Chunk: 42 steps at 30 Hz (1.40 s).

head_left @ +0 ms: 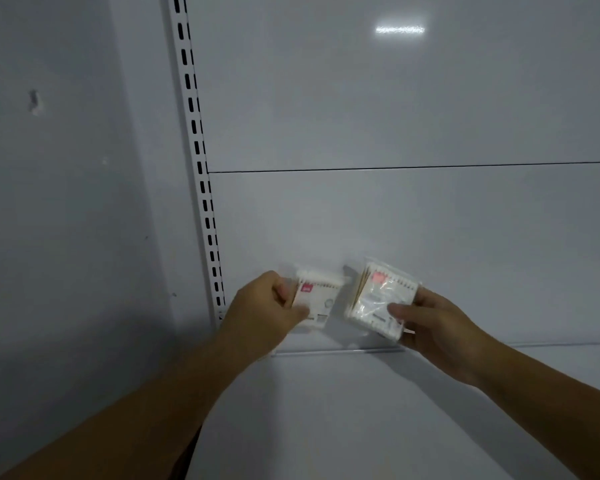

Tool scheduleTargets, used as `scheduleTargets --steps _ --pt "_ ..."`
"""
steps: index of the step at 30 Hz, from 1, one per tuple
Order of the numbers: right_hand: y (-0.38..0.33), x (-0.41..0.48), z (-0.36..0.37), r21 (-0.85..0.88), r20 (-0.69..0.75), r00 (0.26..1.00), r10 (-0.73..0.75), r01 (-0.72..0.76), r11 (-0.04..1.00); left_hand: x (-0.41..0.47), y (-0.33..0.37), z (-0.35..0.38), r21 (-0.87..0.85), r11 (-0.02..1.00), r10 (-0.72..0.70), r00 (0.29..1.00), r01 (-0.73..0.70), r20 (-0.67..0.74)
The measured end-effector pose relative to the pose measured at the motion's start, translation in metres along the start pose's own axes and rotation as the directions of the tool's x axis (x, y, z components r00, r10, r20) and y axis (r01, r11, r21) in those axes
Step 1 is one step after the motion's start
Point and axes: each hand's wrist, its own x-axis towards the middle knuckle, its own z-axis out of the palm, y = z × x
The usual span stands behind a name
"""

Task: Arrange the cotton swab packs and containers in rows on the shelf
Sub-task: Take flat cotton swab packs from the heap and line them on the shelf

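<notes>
Nearest the camera, smooth white shelf (343, 427). Above its back edge, left hand (267, 306) pinches one flat clear cotton swab pack (316, 299) — white tips, pink label. Right hand (437, 323) grips a second pack (381, 299), wooden sticks showing, tilted. Behind: glossy back panel (395, 220), slotted upright (201, 161).

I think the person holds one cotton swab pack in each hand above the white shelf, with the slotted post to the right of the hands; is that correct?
Not quite. The head view shows the slotted post to the left of the hands, not the right. The rest stands: the left hand holds the left pack and the right hand holds the right pack above the white shelf.
</notes>
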Motion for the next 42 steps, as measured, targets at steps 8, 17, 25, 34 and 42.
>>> scheduleTargets --steps 8,17,25,34,42 --pt "0.023 0.024 0.053 -0.143 -0.088 0.996 -0.018 0.006 0.99 -0.013 -0.014 -0.002 0.177 0.982 -0.068 0.997 0.071 -0.019" --pt "0.038 0.025 0.036 -0.131 -0.209 0.976 -0.062 0.034 0.991 -0.016 -0.021 0.008 0.707 0.585 0.437 0.889 -0.397 0.137" --pt "0.035 0.01 0.004 -0.234 -0.182 0.982 -0.046 0.002 0.972 -0.001 -0.028 0.01 0.69 0.294 0.536 0.712 -0.662 0.454" --pt "0.039 0.015 0.001 -0.382 -0.166 0.979 -0.114 0.043 0.923 0.009 -0.021 0.003 0.63 0.52 0.449 0.812 -0.577 0.373" --pt "0.052 0.025 0.01 -0.772 -0.216 0.946 -0.242 -0.014 0.636 0.019 -0.02 0.009 0.731 0.398 0.287 0.832 -0.554 0.475"
